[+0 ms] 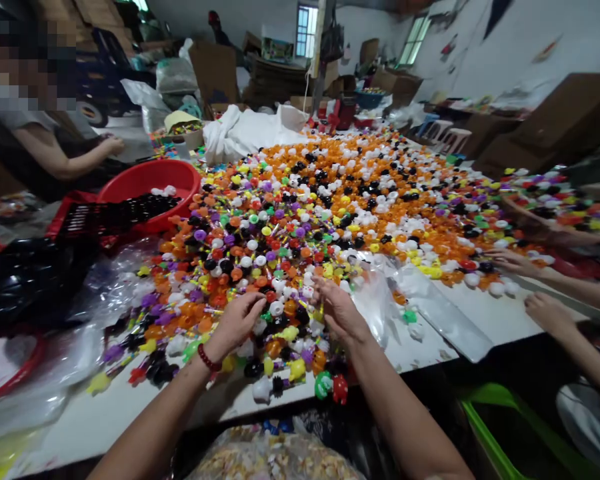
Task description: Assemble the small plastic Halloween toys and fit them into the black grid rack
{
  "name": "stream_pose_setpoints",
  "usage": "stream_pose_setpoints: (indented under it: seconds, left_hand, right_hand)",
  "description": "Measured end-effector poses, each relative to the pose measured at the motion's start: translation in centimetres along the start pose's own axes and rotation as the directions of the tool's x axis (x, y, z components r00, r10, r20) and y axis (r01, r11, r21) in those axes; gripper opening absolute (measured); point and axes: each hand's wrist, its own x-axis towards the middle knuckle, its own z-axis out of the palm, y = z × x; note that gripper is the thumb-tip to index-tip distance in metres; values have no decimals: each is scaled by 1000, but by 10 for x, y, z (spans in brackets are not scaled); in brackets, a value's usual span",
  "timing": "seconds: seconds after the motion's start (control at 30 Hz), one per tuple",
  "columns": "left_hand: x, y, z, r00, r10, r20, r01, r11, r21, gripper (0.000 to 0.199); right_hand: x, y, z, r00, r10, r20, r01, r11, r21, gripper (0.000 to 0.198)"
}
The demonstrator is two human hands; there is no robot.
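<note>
A big heap of small plastic toy pieces (275, 257) in orange, white, black, purple, green, yellow and red covers the table. Many have short coloured sticks. My left hand (237, 321), wearing a dark red bead bracelet (209, 359), rests at the near side of the heap, fingers bent and slightly apart, the tips partly hidden. Facing it, my right hand (343, 312) curls its fingers among white and yellow pieces; what lies inside them is hidden. Between both hands are loose pieces, among them a white ring-like one (277, 308). A green piece (323, 385) sits by the table edge.
Clear plastic bags (443, 313) lie right of my hands. A red basin (153, 175) with black pieces stands left, near a seated person (45, 140). Another person's hands (550, 313) work at right. A green bin (510, 427) and filled bag (275, 457) sit below.
</note>
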Motion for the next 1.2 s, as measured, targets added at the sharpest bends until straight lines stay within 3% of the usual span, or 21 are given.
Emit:
stream_pose_setpoints:
  seconds: [0.1, 0.17, 0.23, 0.3, 0.37, 0.5, 0.6, 0.8, 0.97, 1.03, 1.13, 1.2]
  left_hand:
    - [-4, 1, 4, 999, 10, 52, -12, 999, 31, 19]
    - [-6, 3, 6, 997, 2, 73, -8, 997, 81, 24]
    - [-8, 6, 7, 995, -7, 99, -9, 987, 160, 30]
    - [-8, 10, 7, 992, -11, 130, -19, 974, 227, 34]
    - [-9, 12, 7, 988, -11, 152, -30, 964, 264, 36]
    - [-10, 11, 6, 987, -17, 158, -27, 961, 276, 37]
    - [-10, 9, 8, 986, -29, 162, -16, 963, 271, 37]
    - [-5, 11, 21, 978, -58, 201, 10, 973, 231, 38]
    - [1, 12, 32, 970, -146, 194, 142, 989, 38, 35]
    - [3, 13, 36, 963, -210, 166, 237, 958, -164, 39]
    - [7, 16, 44, 942, -290, 171, 337, 794, -507, 56]
    - [8, 20, 49, 932, -300, 201, 354, 643, -679, 63]
  right_hand:
    - [19, -10, -21, 999, -14, 29, 18, 987, -158, 51]
    - [42, -20, -34, 994, -91, -67, 61, 930, -362, 53]
    - [70, -33, -47, 951, -206, -231, 9, 765, -644, 48]
    - [100, -48, -60, 885, -293, -361, -148, 558, -817, 41]
    - [127, -62, -73, 852, -299, -430, -276, 442, -853, 35]
    - [163, -77, -94, 844, -259, -470, -361, 374, -854, 28]
    - [180, -75, -100, 867, -229, -442, -357, 332, -873, 28]
    - [201, -65, -94, 891, -182, -417, -344, 331, -879, 38]
    - [191, -84, -74, 872, -272, -406, -289, 382, -878, 45]
    - [167, -84, -56, 907, -298, -298, -150, 434, -888, 41]
    - [108, -63, -18, 960, -267, 84, 235, 605, -761, 37]
    - [66, -40, 6, 918, -253, 304, 395, 638, -662, 33]
